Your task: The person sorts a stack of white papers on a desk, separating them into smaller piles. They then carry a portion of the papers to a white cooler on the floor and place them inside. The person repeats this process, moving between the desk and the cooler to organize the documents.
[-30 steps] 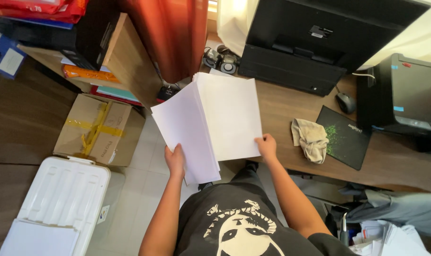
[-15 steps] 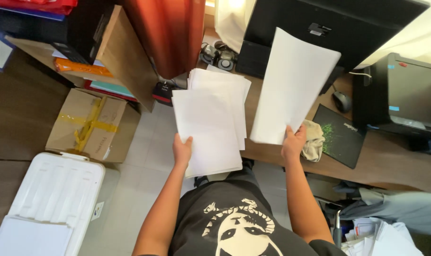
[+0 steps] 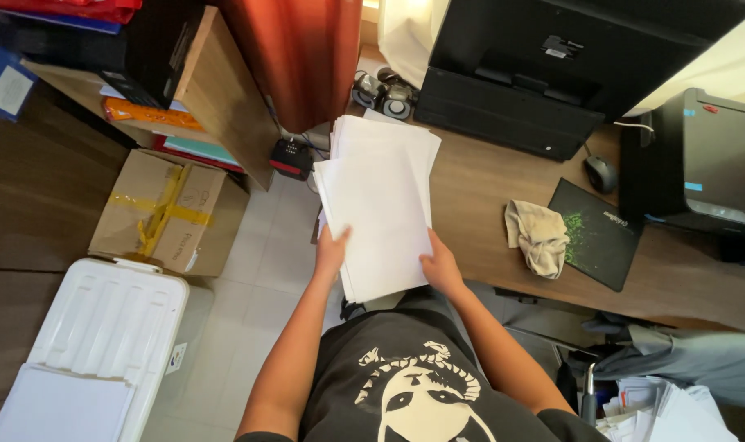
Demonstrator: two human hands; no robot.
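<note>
I hold a stack of white paper sheets (image 3: 381,217) in front of my chest, over the near left end of a wooden desk (image 3: 487,213). My left hand (image 3: 331,252) grips the stack's left lower edge. My right hand (image 3: 440,268) grips its right lower corner. Under the held stack, more loose white sheets (image 3: 382,137) lie fanned on the desk.
On the desk sit a black keyboard (image 3: 503,115), a monitor (image 3: 585,41), a mouse (image 3: 601,173), a dark mouse pad (image 3: 595,236), a beige cloth (image 3: 539,237) and small speakers (image 3: 382,92). A cardboard box (image 3: 164,213) and a white plastic bin (image 3: 94,344) stand on the floor at left.
My right hand had lifted one sheet up over the keyboard; it has come back down onto the stack, and both hands now hold the stack together.
</note>
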